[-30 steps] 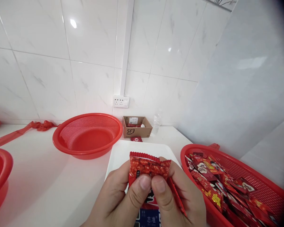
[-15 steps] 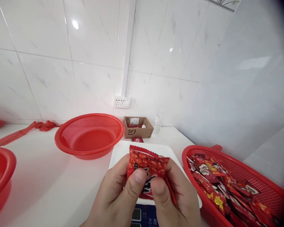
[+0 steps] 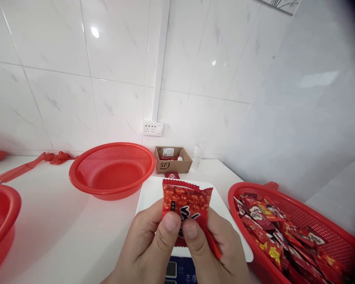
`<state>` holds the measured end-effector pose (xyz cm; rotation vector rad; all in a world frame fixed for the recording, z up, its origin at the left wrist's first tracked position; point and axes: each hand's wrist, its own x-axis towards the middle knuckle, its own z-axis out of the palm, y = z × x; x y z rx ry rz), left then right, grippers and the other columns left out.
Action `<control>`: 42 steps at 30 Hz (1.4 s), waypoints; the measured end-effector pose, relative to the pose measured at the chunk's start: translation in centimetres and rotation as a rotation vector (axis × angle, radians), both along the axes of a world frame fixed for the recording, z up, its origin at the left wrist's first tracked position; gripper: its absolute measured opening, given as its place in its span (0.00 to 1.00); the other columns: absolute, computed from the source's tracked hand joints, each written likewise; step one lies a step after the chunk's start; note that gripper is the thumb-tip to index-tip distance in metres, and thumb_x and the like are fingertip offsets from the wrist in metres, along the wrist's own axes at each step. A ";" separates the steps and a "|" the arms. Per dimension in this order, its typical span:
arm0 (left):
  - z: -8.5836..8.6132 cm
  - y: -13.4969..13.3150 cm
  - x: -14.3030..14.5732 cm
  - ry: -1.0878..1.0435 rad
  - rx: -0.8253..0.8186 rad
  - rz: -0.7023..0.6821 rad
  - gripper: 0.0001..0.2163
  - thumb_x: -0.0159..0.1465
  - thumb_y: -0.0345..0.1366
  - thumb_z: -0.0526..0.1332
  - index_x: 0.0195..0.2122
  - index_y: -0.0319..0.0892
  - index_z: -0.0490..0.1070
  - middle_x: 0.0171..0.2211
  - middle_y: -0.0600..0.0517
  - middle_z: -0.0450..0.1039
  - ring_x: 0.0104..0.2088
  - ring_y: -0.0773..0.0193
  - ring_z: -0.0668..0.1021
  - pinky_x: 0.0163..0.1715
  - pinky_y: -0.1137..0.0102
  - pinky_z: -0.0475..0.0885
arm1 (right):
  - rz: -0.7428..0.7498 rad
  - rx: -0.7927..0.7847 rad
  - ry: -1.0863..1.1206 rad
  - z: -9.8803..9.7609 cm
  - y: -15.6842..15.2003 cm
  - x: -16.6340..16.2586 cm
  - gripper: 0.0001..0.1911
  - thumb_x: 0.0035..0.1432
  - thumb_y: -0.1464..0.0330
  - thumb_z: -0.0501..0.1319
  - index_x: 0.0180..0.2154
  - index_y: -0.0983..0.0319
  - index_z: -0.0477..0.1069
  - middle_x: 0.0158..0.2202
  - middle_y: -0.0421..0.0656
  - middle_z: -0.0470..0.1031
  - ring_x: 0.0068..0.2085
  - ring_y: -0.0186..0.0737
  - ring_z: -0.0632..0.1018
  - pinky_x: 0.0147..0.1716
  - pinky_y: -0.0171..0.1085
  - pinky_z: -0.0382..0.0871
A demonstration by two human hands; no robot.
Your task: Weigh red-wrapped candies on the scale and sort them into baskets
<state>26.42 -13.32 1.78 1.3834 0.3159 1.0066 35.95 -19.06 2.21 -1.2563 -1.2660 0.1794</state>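
A small red snack packet (image 3: 185,197) with crimped ends and black lettering is held upright between both hands. My left hand (image 3: 149,240) grips its left side, thumb pressed on the front. On the right side my right hand (image 3: 215,240) is closed the same way, its thumb beside the other one. Both hands are over a digital scale, whose white pan (image 3: 154,191) shows behind them and whose blue panel (image 3: 182,272) shows below. The fingers behind the packet are hidden.
To the right, a red basket (image 3: 235,197) holds several red snack packets (image 3: 269,225). A red colander (image 3: 112,189) stands left of the scale, another red basket (image 3: 6,197) at the left edge. Against the wall are a cardboard box (image 3: 174,166), a clear plastic bottle (image 3: 197,156) and a red bag (image 3: 59,157).
Both thumbs have slid slightly lower on the packet, so more of its front shows. The packet stands a little straighter and higher; both hands keep hold of it.
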 end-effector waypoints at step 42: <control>0.7 -0.1 -0.2 0.057 0.033 0.080 0.21 0.67 0.51 0.55 0.22 0.43 0.61 0.20 0.55 0.62 0.22 0.67 0.63 0.22 0.74 0.60 | 0.076 -0.088 0.054 0.5 0.2 0.2 0.25 0.52 0.44 0.61 0.24 0.59 0.71 0.18 0.37 0.66 0.19 0.34 0.68 0.17 0.31 0.67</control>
